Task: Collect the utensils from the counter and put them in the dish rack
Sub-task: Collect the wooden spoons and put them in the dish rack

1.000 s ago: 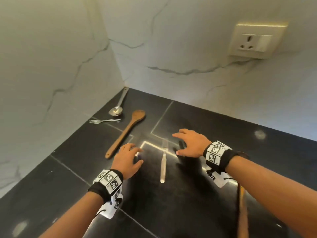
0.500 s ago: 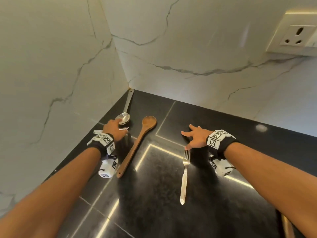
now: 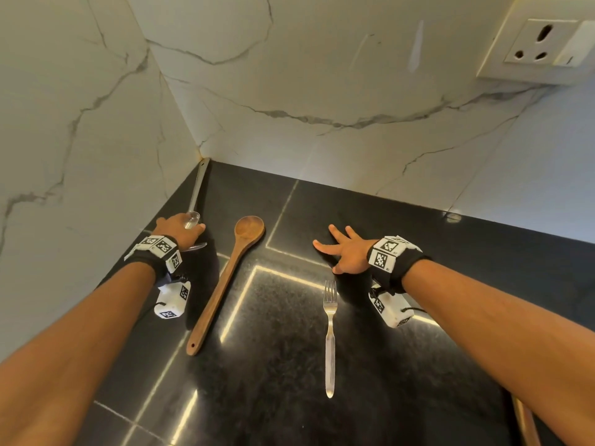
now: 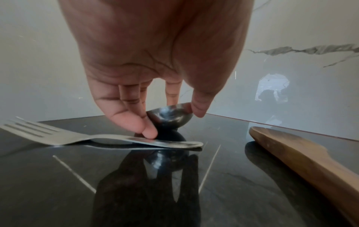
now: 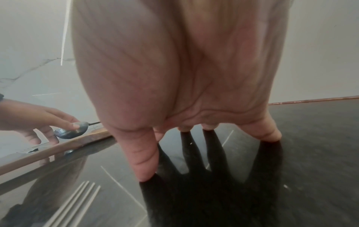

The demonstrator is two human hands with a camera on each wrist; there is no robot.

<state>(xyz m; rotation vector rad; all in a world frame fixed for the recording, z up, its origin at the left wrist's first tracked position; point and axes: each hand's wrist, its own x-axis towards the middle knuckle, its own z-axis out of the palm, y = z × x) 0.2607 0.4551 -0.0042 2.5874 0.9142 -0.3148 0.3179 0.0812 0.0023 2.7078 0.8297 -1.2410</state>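
While your left hand (image 4: 155, 64) is pinching the bowl of the metal ladle (image 4: 170, 117) between thumb and fingers, with its long handle running back into the wall corner, mind the small fork (image 4: 97, 138) lying just under those fingertips. I'd lift the bowl straight up so the handle slides clear of the corner without dragging that fork along. Gather the small fork next, since it sits right beside. Further right on the desk (image 3: 418, 397) lie the wooden spoon (image 3: 225, 284) and, well apart from it, the larger fork (image 3: 330, 336), both untouched. No dish rack shows in any view.

Your left arm reaches far forward, wrist low, fingers pointing down. Your right hand (image 3: 346, 254) is unclenched, its fingers (image 5: 144, 159) spread and resting tip-down on the desk just beyond the larger fork's tines, holding nothing.
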